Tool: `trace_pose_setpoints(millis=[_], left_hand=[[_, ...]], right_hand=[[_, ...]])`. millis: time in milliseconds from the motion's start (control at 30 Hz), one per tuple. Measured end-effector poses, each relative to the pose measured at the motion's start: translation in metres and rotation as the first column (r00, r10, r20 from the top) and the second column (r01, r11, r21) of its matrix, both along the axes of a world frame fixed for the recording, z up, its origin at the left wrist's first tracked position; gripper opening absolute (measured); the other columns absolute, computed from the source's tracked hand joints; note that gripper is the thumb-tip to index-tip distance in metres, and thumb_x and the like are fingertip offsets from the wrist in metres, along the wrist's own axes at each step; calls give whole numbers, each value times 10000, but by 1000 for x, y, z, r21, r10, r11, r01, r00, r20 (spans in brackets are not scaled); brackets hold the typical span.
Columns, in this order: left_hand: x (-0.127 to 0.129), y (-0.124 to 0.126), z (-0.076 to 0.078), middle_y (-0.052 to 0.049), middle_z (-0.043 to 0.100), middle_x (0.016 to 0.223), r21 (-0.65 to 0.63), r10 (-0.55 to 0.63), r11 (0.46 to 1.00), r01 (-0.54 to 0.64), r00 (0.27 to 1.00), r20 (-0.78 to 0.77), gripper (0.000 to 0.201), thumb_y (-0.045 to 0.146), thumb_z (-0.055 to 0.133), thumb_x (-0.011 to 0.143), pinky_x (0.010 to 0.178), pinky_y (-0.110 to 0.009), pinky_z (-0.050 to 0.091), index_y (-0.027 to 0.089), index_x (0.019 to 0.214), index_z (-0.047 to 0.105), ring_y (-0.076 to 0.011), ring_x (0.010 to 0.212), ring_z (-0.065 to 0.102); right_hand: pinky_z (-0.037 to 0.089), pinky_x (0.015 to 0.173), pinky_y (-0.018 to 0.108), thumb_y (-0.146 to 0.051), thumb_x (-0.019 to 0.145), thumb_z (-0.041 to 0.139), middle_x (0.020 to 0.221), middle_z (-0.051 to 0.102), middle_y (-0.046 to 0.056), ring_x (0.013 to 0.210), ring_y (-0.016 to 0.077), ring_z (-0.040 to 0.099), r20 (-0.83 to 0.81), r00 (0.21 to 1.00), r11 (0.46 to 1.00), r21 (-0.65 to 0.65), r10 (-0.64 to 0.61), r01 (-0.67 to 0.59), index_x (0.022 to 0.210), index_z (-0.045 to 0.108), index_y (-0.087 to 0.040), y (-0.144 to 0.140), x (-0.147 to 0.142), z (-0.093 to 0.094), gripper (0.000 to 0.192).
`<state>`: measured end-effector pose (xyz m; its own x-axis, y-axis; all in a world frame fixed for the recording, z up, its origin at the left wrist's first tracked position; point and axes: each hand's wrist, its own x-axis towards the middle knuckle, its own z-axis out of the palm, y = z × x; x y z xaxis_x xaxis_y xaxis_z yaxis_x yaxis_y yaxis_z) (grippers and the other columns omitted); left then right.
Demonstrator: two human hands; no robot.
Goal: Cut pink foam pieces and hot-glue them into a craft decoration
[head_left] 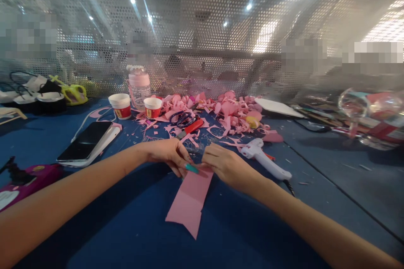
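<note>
Pink paper strip [190, 201] pinched at top by left hand [167, 154] and right hand [222, 163].

My shared craft workshop.
Pink paper scraps [233, 113] heap beside the glue gun [267, 160] and scissors [182, 118] on my blue table [331, 176], perforated screen [205, 29] behind.

Two hands, left [168, 155] & right [222, 163], on 1 pink paper strip [190, 199] at frame ctr. Two paper cups [120, 106] [152, 107], 1 pink bottle [139, 86] upper left-ctr. One phone [85, 141] at left, 1 glue gun [265, 159] right of ctr, 1 pr scissors [183, 118]. Pink scraps [233, 111]: too many to count.
</note>
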<state>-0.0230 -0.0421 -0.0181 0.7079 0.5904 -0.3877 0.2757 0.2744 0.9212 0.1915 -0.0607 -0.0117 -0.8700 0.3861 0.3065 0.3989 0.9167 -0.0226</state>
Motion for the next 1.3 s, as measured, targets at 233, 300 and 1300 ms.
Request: trace_pose_setpoints(millis=[233,300,1300], left_hand=[[8,-6,-6,-21,674,598,14,-18,1000,18,1000,-18,205,247,772,538,568,-246,519,140,691,688,-134,530,634],[10,-8,-2,-17,670,584,53,4,999,-2,1000,-31,167,225,758,554,562,-231,518,137,677,686,-131,537,636],[13,-13,8,-15,676,707,168,90,982,-81,995,-45,308,247,745,571,619,-218,501,155,858,676,-117,622,629]], right_hand=[[372,640,280,-113,871,320,732,513,63,694,166,433,81,995,996,51,63,-67,729,548,-145,-3,-3,2,271],[378,625,274,-156,880,338,731,514,61,685,159,450,62,998,1000,7,7,-8,721,540,-147,-2,-4,2,257],[442,562,217,-207,800,516,673,667,18,599,115,595,-306,910,909,-389,-278,147,706,662,-181,5,2,-2,176]])
